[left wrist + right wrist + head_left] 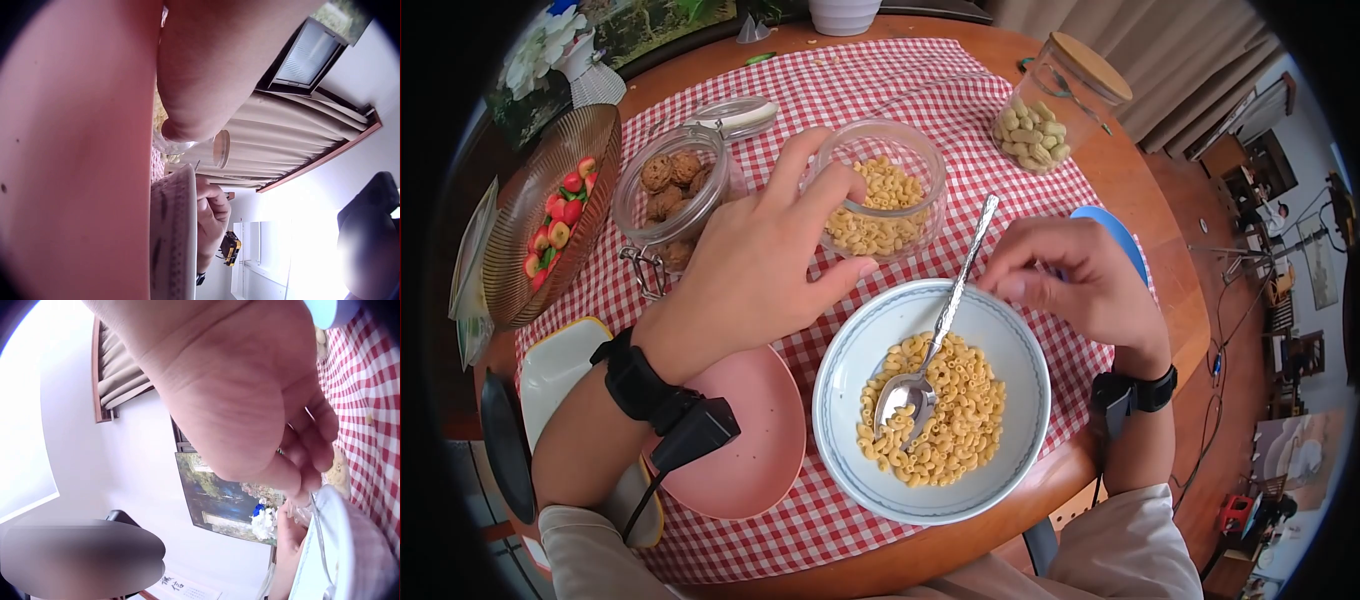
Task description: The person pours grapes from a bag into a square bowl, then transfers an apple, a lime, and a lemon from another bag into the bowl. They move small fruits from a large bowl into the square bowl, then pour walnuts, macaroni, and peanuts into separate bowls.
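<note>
My left hand [770, 250] reaches over the glass jar of macaroni [890, 240], fingers spread at its near rim and the thumb stretched out in front. In the head view, a white bowl [832, 400] with a blue band stands before me and contains more macaroni [960, 440]. A metal spoon [948, 315] lies in that pasta, its textured handle leaning over the far rim. Beside the handle, right at the rim, is my right hand [1080, 275], its fingers loosely bent. The right wrist view shows these fingers [322, 447] close above the bowl [344, 531], with nothing visible between them.
A pink plate [750, 480] lies left of the bowl. Walnuts fill an open clip jar [630, 200]; an amber glass dish [510, 250] of small red fruit stands farther left. At the back right is a wooden-lidded jar of peanuts [1085, 85], with a blue disc [1125, 240] nearer.
</note>
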### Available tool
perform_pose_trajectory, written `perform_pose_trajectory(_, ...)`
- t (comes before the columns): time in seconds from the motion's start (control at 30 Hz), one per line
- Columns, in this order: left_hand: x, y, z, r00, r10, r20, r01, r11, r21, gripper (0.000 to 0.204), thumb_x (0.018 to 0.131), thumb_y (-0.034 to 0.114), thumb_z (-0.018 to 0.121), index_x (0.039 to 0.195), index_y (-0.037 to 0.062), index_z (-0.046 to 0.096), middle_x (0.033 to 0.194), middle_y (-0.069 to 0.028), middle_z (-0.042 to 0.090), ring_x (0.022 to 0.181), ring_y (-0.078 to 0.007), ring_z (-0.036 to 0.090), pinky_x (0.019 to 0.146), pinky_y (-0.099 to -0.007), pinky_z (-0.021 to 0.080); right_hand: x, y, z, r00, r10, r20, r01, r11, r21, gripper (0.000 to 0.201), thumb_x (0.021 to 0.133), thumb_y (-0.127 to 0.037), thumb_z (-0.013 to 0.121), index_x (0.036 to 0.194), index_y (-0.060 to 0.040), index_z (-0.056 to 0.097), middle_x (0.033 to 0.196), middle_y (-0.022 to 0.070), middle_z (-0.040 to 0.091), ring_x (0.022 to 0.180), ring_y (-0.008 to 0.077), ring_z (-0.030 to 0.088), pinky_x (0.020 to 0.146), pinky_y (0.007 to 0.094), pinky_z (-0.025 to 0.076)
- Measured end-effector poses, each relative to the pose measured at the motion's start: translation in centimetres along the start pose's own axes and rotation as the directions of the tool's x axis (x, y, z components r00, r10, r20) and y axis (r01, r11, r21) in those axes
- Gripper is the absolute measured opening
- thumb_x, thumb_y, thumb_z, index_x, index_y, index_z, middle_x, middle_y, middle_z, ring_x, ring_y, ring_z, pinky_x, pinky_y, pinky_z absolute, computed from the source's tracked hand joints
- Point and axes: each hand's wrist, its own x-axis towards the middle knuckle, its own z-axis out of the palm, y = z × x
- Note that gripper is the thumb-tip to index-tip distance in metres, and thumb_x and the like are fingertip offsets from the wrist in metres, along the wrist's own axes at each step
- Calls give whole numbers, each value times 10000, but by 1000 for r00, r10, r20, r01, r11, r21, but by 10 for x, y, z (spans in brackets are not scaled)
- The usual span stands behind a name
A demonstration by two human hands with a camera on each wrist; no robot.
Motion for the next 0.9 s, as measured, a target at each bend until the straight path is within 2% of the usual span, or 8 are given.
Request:
perform_pose_trajectory(0.13, 0, -1, 1, 1000, 21, -18, -21, 1000, 16, 500, 850, 273, 809, 1245, 113, 547, 1596, -223, 372, 1093, -457, 670, 909, -479, 544, 0, 6, -2, 945, 194, -264, -208, 978, -25, 105, 958, -58, 708, 1040, 0, 739, 950, 61, 743, 802, 127, 667, 744, 279, 533)
perform_pose_trajectory(0.27, 0, -1, 0, 1000, 22, -19, -22, 1000, 12, 496, 853, 272, 807, 1244, 113, 548, 1595, -219, 373, 1089, -456, 670, 912, -481, 543, 6, 22, 11, 989, -109, -102, 18, 768, -640, 111, 897, -41, 720, 986, 9, 676, 935, 93, 663, 819, 242, 652, 739, 363, 524)
perform_pose_trajectory(0.53, 0, 1, -1, 1000, -7, 7, 7, 1000, 0, 499, 853, 269, 806, 1253, 116, 549, 1594, -215, 375, 1096, -458, 667, 914, -481, 542, 4, 13, 10, 994, 100, -31, -100, 818, -566, 142, 849, -8, 730, 986, -2, 691, 957, 125, 671, 833, 270, 676, 756, 374, 551)
perform_pose_trajectory(0.63, 0, -3, 2, 1000, 23, -15, -23, 1000, 13, 496, 853, 269, 806, 1249, 118, 549, 1594, -214, 376, 1095, -451, 670, 912, -476, 543, 3, 13, 8, 980, 94, -176, -173, 840, -515, 124, 862, 0, 730, 981, 3, 695, 951, 97, 690, 839, 191, 684, 751, 318, 554)
perform_pose_trajectory(0.7, 0, -3, 2, 1000, 24, -14, -24, 1000, 9, 492, 854, 269, 806, 1246, 119, 550, 1594, -215, 375, 1095, -449, 671, 912, -475, 543, 0, 8, 11, 967, -52, -250, 33, 996, -79, 125, 941, -124, 731, 993, -15, 698, 896, 85, 707, 777, 159, 675, 695, 323, 540)
perform_pose_trajectory(0.73, -1, -3, 2, 1000, 26, -12, -26, 1000, 7, 489, 854, 269, 806, 1243, 121, 550, 1594, -215, 375, 1095, -448, 671, 912, -474, 543, -2, 5, 9, 968, -53, -246, 35, 996, -79, 125, 941, -124, 731, 993, -15, 698, 896, 85, 707, 777, 159, 675, 695, 323, 540)
perform_pose_trajectory(0.83, -1, -1, 1, 1000, 9, -4, -9, 1000, 10, 491, 852, 267, 809, 1242, 121, 548, 1592, -218, 378, 1097, -444, 672, 905, -473, 545, -5, -6, 3, 990, 122, -74, -109, 981, 159, 163, 980, -123, 741, 1058, 6, 678, 974, 38, 684, 858, 77, 630, 742, 237, 518)
perform_pose_trajectory(0.9, -1, -2, 1, 1000, 16, -9, -16, 1000, 14, 494, 851, 267, 811, 1243, 122, 546, 1591, -219, 379, 1093, -445, 674, 900, -473, 546, 0, -11, 3, 915, 403, 23, -398, 909, -123, 226, 1024, -178, 699, 1149, 8, 665, 994, 42, 699, 877, 70, 633, 754, 240, 521)
